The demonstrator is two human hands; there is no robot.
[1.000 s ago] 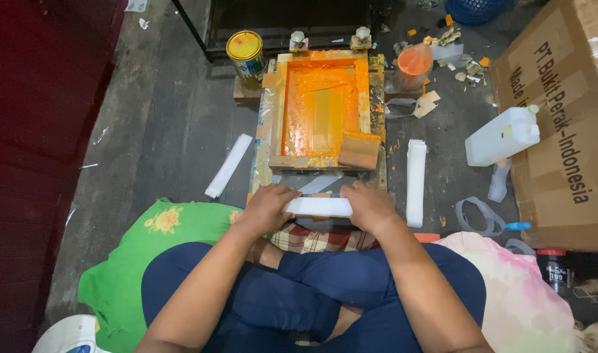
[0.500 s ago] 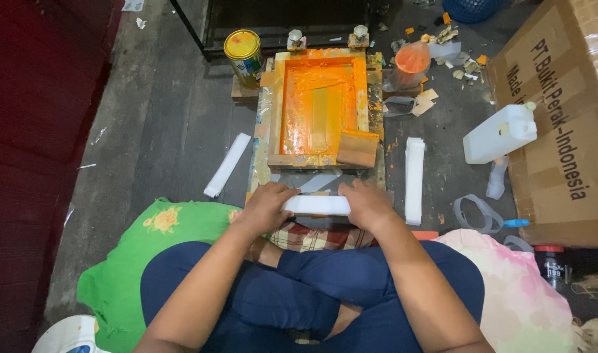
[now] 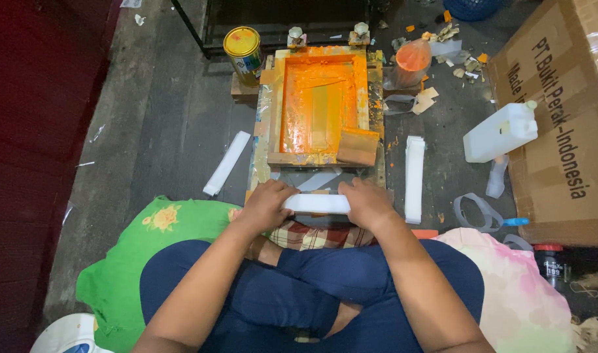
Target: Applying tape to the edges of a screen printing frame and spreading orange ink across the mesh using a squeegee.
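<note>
Fingers curled shut round either end, the left hand (image 3: 267, 204) and right hand (image 3: 366, 202) grip a flat white strip (image 3: 316, 203) held level above the lap, forearms angling inward from bent knees, just short of the orange-inked screen frame (image 3: 322, 104).

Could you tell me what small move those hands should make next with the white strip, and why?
Probably slide the white strip, held by the left hand and right hand, forward under the orange printing frame, which sits just ahead.
</note>
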